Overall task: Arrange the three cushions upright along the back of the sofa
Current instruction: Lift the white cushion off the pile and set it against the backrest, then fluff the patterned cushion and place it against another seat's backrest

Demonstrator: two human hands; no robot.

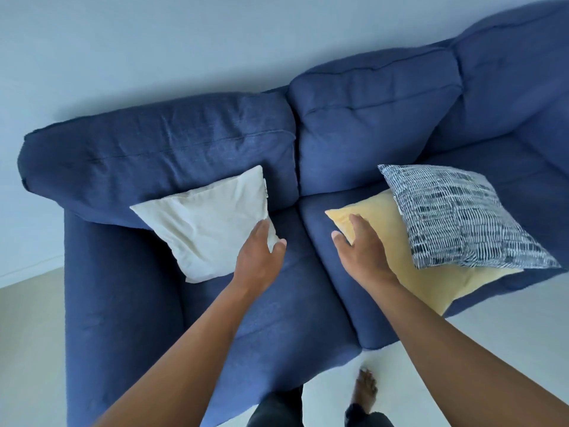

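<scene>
A white cushion [204, 221] leans tilted against the left back pad of the blue sofa [172, 155]. My left hand [260, 254] touches its lower right corner, fingers curled round the edge. A yellow cushion [421, 283] lies flat on the right seat. On top of its far part lies a blue-and-white patterned cushion [458, 217], also flat. My right hand [360, 245] rests on the yellow cushion's near left corner, fingers spread.
The sofa's left armrest [117, 303] stands beside the white cushion. A pale wall [154, 41] runs behind the sofa. My bare foot [366, 389] is on the light floor [492, 334] at the sofa's front edge.
</scene>
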